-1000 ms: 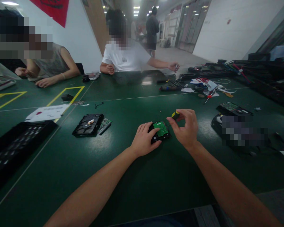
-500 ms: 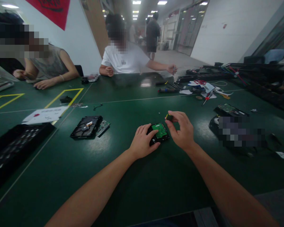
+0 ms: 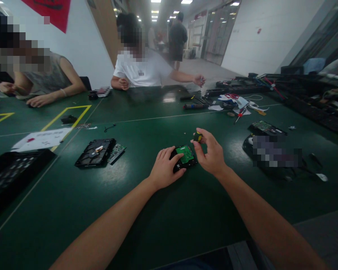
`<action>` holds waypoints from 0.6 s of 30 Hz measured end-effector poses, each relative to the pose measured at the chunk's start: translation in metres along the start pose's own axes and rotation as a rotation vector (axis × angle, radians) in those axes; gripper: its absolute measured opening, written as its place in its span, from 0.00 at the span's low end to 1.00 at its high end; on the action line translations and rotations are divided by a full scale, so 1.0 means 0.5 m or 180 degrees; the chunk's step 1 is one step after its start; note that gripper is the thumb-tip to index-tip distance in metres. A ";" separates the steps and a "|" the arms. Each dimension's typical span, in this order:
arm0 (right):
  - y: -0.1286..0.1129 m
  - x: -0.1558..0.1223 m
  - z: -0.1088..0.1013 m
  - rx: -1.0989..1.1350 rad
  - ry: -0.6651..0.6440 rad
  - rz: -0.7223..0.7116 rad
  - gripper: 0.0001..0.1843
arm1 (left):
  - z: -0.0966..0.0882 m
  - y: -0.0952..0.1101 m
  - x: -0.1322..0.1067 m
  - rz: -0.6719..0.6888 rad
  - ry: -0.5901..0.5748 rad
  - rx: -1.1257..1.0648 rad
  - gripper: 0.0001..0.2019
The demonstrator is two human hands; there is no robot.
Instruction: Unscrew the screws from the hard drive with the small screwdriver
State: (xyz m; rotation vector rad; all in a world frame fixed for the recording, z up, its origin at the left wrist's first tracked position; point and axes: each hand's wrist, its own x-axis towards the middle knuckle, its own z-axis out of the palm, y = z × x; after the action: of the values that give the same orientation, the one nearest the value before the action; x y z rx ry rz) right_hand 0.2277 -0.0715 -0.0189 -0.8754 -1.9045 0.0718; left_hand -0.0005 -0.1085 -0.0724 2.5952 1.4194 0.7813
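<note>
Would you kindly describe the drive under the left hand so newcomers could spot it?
On the green table, find the camera wearer's left hand. Partly under it lies the flat drive, left of the right hand. Unlike the black drive farther left and the duller-boarded unit on the right, it has a hand upon it and a vivid green board.

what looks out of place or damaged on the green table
A small green circuit board lies askew beside a black, rectangular, drive-like case, left of the left hand; it looks odd because it is loose rather than mounted. The red and white heap farther back looks untidy. No spill shows.
</note>
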 end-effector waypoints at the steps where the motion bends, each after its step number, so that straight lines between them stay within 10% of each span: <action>1: 0.000 -0.001 0.002 0.0009 0.0027 0.0012 0.28 | -0.001 0.000 0.000 0.0003 -0.0010 0.0001 0.29; 18: 0.007 -0.001 0.010 -0.0131 0.0254 -0.0085 0.25 | 0.002 0.000 -0.001 -0.0037 -0.0099 0.0124 0.29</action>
State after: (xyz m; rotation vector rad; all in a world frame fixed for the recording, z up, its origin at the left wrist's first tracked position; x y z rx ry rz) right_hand 0.2260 -0.0677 -0.0233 -0.8676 -1.8483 -0.0183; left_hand -0.0002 -0.1089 -0.0734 2.6132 1.4541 0.7157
